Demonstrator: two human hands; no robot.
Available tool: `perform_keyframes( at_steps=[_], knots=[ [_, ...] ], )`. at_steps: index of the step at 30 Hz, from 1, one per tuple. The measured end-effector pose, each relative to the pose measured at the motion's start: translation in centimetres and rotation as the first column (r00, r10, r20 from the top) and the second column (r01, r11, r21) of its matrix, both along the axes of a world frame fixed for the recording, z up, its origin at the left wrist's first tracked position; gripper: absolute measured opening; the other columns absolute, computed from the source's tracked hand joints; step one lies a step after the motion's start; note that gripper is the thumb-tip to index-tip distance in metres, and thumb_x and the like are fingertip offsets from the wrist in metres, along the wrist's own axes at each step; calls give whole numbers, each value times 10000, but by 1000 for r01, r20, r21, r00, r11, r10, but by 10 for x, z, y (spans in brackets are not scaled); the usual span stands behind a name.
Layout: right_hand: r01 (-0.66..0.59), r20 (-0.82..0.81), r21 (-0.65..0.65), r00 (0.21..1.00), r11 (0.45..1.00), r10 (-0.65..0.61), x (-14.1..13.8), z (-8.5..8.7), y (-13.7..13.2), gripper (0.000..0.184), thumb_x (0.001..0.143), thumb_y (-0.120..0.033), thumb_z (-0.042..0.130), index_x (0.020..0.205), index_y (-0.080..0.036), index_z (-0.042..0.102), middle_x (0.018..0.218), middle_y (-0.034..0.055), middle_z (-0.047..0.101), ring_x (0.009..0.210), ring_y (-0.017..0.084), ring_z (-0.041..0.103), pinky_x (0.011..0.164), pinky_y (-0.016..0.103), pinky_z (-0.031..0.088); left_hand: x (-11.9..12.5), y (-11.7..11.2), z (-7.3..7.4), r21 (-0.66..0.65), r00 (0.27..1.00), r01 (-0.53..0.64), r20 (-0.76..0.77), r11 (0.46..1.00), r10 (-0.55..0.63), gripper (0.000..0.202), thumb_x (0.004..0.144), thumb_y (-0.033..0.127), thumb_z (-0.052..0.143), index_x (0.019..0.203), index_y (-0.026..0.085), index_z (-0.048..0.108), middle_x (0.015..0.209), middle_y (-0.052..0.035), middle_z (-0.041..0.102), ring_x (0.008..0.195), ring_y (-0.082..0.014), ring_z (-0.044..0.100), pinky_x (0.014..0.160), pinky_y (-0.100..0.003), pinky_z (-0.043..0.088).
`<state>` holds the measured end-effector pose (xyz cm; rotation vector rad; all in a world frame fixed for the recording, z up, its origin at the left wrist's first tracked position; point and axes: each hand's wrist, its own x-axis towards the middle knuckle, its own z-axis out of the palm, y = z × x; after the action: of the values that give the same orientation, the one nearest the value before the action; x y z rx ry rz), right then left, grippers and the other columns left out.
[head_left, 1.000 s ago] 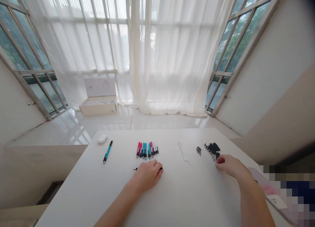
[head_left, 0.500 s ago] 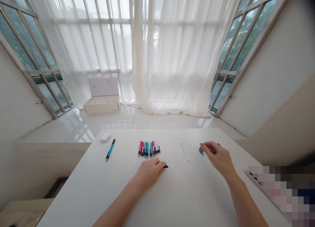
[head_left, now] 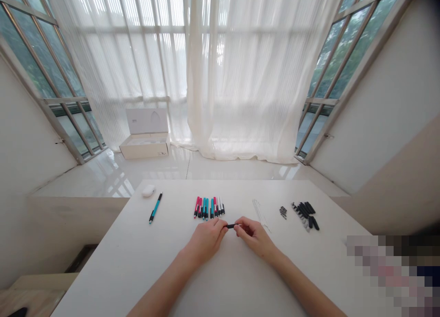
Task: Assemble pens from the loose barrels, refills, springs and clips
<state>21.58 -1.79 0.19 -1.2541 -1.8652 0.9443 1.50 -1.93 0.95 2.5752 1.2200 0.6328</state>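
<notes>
Near the middle of the white table, my left hand is closed on a short black pen part, held level. My right hand pinches at the part's right end; what sits in its fingertips is too small to make out. Just beyond my left hand lies a row of pink, teal and white pen barrels with black ends. Thin white refills lie behind my right hand. To their right are a small pile of springs, black grips and small grey pieces.
A whole teal pen lies at the left, near a white earbud case. On the ledge behind the table stands an open white box before a sheer curtain. A blurred-out patch covers the lower right.
My right hand has come left from beside the springs to the black pen part in my left hand. The black grips and grey pieces it covered now show.
</notes>
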Motion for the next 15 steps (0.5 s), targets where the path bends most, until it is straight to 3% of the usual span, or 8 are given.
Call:
perform_keyframes(
  at_steps=[7,15],
  knots=[
    [11,20,-9,1000,1000,-11,0,0,0,420,889,-495,432,625,-184,533,522,-37,476,501,105,407,479,228,321,2,-2,0,15,998,-20,-66,1000,21,223,995,285,302,972,214,512,884,-21,614,754,-163,592,610,-244,403],
    [28,7,60,1000,998,-28,-3,3,-4,326,886,-432,481,749,-175,628,607,-1,597,539,116,487,509,234,358,3,-3,4,-51,998,-29,-52,998,26,186,985,314,333,954,217,489,876,-10,638,717,-160,606,571,-233,376]
  ],
)
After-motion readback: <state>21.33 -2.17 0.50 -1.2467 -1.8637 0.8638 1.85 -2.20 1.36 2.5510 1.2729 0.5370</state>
